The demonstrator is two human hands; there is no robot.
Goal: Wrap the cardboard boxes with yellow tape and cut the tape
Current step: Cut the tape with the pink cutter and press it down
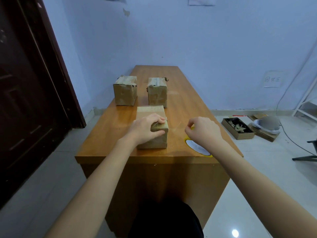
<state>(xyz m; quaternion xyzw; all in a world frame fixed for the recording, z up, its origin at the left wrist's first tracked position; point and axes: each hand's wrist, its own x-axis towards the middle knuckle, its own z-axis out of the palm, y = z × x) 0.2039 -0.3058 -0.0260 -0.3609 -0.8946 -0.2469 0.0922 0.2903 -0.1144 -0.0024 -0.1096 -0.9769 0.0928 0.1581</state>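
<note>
Three brown cardboard boxes stand on the wooden table [106, 134]. The nearest box [154, 140] is close to the front edge, and my left hand [145, 127] grips its top front corner, fingers curled over the top and thumb on the front face. To its right a yellow tape roll [197, 146] lies on the table, mostly hidden under my right hand [202, 131]. That hand's fingers are curled round the roll's far rim, where a bit of yellow shows. A faint pale streak runs between the box and this hand.
Two more taped boxes stand further back, one on the left [125, 91] and one on the right [157, 92]. A dark door [25, 83] is at the left. On the floor at the right lie a tray of scraps [237, 128] and flattened cardboard.
</note>
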